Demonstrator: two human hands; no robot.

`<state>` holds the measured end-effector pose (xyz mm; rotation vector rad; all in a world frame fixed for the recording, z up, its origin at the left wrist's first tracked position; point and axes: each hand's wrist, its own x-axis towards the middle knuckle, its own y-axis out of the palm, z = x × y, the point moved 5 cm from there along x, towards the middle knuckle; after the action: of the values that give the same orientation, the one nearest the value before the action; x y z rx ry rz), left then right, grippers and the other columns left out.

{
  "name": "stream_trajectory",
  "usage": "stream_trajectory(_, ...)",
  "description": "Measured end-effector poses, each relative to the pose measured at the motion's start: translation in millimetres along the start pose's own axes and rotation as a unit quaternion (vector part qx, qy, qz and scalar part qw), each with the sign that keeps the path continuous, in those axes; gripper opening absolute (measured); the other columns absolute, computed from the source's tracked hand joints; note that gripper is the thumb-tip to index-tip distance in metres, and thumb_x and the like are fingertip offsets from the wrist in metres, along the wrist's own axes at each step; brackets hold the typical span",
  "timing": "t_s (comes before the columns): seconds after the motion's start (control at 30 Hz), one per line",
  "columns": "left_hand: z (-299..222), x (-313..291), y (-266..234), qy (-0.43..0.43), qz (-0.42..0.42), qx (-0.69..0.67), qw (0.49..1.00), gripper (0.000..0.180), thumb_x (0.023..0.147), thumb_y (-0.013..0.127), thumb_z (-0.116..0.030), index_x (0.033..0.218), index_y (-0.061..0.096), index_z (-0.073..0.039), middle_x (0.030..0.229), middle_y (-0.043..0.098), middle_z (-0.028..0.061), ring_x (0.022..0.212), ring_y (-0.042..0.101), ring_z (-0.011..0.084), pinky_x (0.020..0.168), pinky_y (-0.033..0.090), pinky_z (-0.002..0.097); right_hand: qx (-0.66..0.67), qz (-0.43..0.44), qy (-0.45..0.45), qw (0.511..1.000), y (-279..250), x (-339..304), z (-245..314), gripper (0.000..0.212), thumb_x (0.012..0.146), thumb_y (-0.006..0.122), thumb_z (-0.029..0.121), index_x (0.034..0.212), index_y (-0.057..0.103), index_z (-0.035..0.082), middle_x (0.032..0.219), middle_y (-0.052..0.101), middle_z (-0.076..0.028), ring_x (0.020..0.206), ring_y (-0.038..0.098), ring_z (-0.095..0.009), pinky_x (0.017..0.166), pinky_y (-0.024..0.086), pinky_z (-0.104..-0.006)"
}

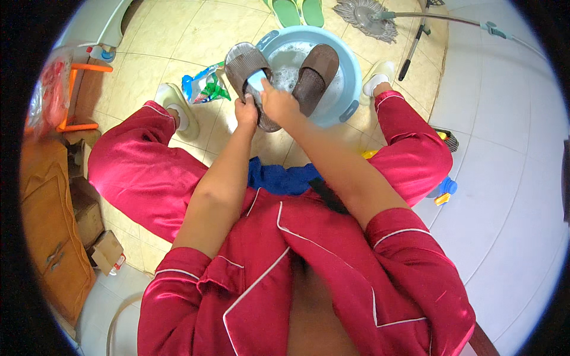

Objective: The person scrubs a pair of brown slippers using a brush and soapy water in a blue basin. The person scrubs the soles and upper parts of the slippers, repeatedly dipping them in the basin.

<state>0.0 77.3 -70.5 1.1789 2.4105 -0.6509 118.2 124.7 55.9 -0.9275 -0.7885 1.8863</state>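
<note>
My left hand [246, 113] is closed around the side of a brown slipper [242, 62], holding it tilted over the left rim of a light blue basin [354, 77]. In my right hand [280, 107] is a light blue block [256, 79], pressed into the slipper's opening under the strap; whether it is soap or a brush I cannot tell. Another brown slipper [321, 68] leans inside the basin at the right, above soapy water [286, 62] with white foam.
A blue and green plastic packet [205, 85] lies left of the basin. Green slippers [287, 12] and a mop head [367, 19] are beyond it. An orange-framed stool [74, 95] and a wooden cabinet [50, 225] stand left. A blue-capped bottle [446, 187] is by my right knee.
</note>
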Motion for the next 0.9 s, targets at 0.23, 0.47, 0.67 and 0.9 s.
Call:
stream_trajectory(0.23,5.2,-12.5,8.6,-0.167,0.015,-0.228,0.959,0.041,0.087,0.050,-0.026,0.117,0.041,0.001,0.113,0.051,0.0175,0.097,0.052,0.0275,0.085,0.042,0.0386,-0.052,0.106,0.001,0.993,10.9,-81.3,-52.6,0.044,0.091,0.040,0.030,0.132,0.036,0.017,0.082,0.061,-0.024,0.074,0.058,-0.043,0.068,0.045,-0.0524)
stream_trajectory(0.47,9.1,-10.4,6.8,-0.170,0.042,-0.287,0.942,0.040,0.087,0.048,-0.023,0.119,0.038,-0.001,0.112,0.051,0.0168,0.099,0.050,0.0287,0.086,0.041,0.0408,-0.069,0.052,-0.042,0.995,12.4,-71.5,-48.5,0.042,0.090,0.041,0.032,0.130,0.038,0.020,0.069,0.061,-0.022,0.061,0.058,-0.042,0.056,0.046,-0.0518)
stream_trajectory(0.67,8.9,-3.7,10.1,-0.204,0.107,-0.276,0.933,0.038,0.087,0.046,-0.021,0.119,0.040,-0.001,0.118,0.048,0.0199,0.105,0.048,0.0328,0.091,0.039,0.0453,-0.059,-0.008,-0.042,0.997,9.7,-9.2,-32.5,0.042,0.089,0.042,0.031,0.129,0.037,0.020,0.069,0.060,-0.023,0.062,0.058,-0.043,0.057,0.045,-0.0523)
stream_trajectory(0.9,15.4,-3.2,20.9,-0.270,0.160,-0.374,0.873,0.046,0.090,0.035,-0.031,0.126,0.042,-0.003,0.130,0.045,0.0129,0.119,0.041,0.0314,0.103,0.025,0.0460,-0.029,0.067,-0.084,0.994,4.8,-112.9,-92.4,0.044,0.089,0.043,0.029,0.130,0.036,0.018,0.072,0.060,-0.024,0.067,0.059,-0.043,0.060,0.044,-0.0542)
